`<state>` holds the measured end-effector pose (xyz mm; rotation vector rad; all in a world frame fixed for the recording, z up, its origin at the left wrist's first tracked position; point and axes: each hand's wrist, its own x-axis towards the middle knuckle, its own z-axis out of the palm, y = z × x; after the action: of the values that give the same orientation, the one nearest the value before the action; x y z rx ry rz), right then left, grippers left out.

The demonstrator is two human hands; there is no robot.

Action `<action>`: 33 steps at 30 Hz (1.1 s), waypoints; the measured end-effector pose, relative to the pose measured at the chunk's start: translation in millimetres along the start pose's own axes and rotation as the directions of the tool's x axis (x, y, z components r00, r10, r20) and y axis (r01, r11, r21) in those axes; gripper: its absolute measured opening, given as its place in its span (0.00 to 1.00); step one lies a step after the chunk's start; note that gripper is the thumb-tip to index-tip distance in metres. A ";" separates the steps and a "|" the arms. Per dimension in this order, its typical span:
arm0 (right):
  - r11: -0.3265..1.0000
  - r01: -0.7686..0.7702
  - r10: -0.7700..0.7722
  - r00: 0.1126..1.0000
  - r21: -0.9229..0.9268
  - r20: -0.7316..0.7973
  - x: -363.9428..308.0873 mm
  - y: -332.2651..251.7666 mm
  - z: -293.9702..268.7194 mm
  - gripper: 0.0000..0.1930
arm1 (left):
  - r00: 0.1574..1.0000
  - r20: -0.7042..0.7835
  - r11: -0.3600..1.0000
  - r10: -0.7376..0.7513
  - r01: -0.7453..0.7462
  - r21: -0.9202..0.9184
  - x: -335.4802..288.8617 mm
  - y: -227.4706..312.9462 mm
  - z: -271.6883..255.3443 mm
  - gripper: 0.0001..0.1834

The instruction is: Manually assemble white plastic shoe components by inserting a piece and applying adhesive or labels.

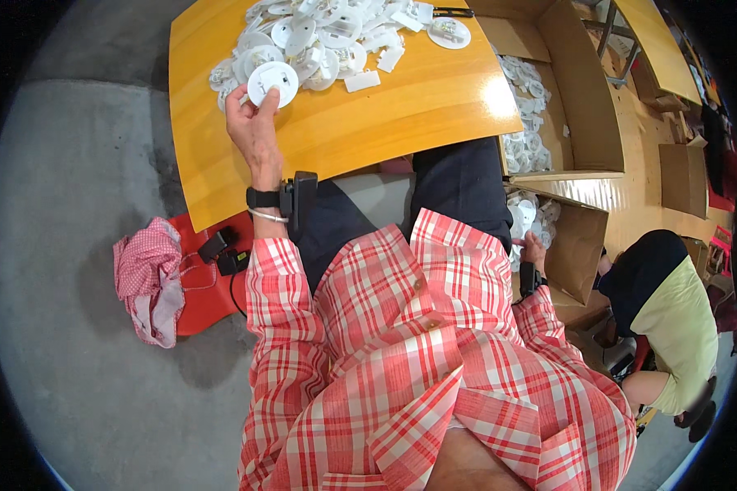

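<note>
My left hand (252,127) is closed on a white round plastic disc (273,84), pinched by its edge with the thumb on top. It is at the near left side of a heap of similar white round parts (336,33) on the yellow wooden table (401,114). My right hand (535,248) is low at my right side, at the left edge of an open cardboard box (577,250) holding more white round parts (540,214). Its visible fingers look apart, with nothing seen between them; some are partly hidden.
A larger cardboard box (585,98) with white parts stands right of the table. A black-handled tool (453,11) lies by a single disc (449,33). On my left, a red stool (201,303) carries a pink checked cloth (149,278) and black devices (225,250). A person (659,311) bends over at right.
</note>
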<state>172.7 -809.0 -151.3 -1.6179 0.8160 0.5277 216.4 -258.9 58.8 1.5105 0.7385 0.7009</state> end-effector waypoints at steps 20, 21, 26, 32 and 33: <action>0.411 0.911 -0.746 0.317 0.031 0.586 -142.9 -244.4 247.4 0.15 | 0.821 0.567 0.965 -0.073 0.201 -0.167 -71.2 5.1 35.0 0.23; 0.340 0.940 -0.722 0.267 -0.008 0.639 -149.4 -250.4 255.9 0.15 | 0.817 0.571 0.965 -0.077 0.206 -0.164 -72.1 5.1 35.8 0.23; 0.216 0.975 -0.707 0.188 -0.045 0.681 -146.0 -249.6 276.0 0.16 | 0.803 0.582 0.978 -0.128 0.199 -0.060 -75.5 12.4 38.9 0.24; 0.485 0.864 -0.670 0.267 0.136 0.693 -146.5 -243.1 275.5 0.15 | 0.814 0.554 0.971 -0.175 0.235 -0.038 -76.2 5.9 41.2 0.23; 0.565 0.807 -0.653 0.313 0.169 0.690 -146.9 -241.1 275.7 0.14 | 0.814 0.554 0.971 -0.175 0.235 -0.038 -76.6 6.4 42.3 0.23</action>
<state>284.7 -492.3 55.8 -1.5884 -0.6294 0.4775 203.4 -345.6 62.1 1.4102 0.4044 0.1162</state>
